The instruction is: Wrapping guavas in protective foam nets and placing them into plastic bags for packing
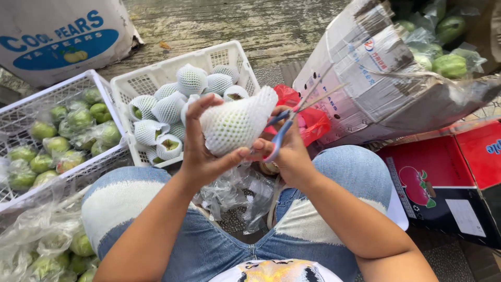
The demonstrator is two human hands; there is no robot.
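Head view: a green guava wrapped in a white foam net sleeve is gripped between both hands above the knees. It is clasped from the left by the left hand, fingers curled over its top. Blue-handled scissors are held in the closed right hand, just beside the fruit. Net-wrapped guavas fill the middle white crate; bagged green guavas fill the left crate.

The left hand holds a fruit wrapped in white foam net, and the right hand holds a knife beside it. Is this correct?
Not quite. In the head view the right hand holds blue-handled scissors, not a knife. The left hand does hold the fruit wrapped in white foam net.
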